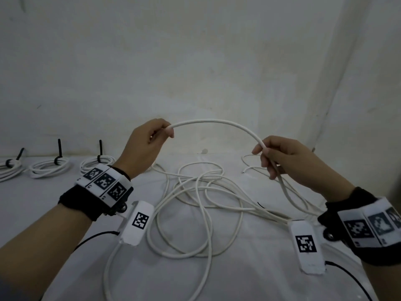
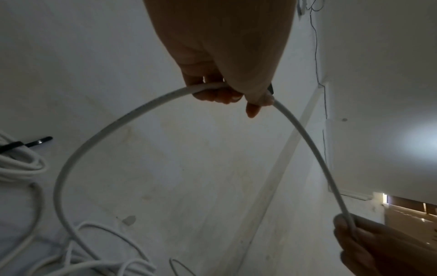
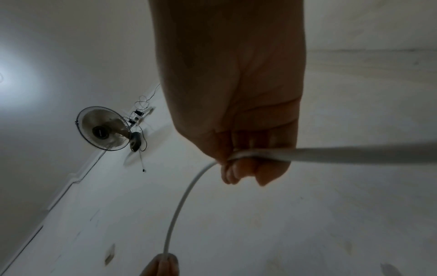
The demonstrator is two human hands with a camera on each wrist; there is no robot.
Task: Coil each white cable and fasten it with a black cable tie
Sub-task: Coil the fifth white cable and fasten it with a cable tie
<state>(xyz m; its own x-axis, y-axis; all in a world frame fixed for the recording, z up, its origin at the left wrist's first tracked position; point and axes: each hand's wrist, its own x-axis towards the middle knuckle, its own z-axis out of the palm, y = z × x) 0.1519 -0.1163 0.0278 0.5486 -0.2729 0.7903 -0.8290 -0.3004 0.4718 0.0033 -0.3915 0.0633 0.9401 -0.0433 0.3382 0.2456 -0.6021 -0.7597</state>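
A white cable [image 1: 219, 122] arches in the air between my two hands above the white table. My left hand [image 1: 149, 140] grips it at the left end of the arch, fingers curled round it [image 2: 227, 87]. My right hand [image 1: 280, 157] grips the same cable at the right end, with fingers wrapped around it [image 3: 248, 155]; from there it drops to a loose tangle of white cable [image 1: 201, 203] on the table. Three coiled white cables lie at the far left, the nearest coil [image 1: 97, 162] bound by a black cable tie [image 1: 100, 152].
The table [image 1: 65, 203] is covered in white cloth and backs onto a pale wall [image 1: 195, 61]. A thinner white wire [image 1: 251, 164] lies at the back right. A black cable tie [image 1: 261, 205] peeks from under the tangle. A fan [image 3: 106, 128] hangs on the wall.
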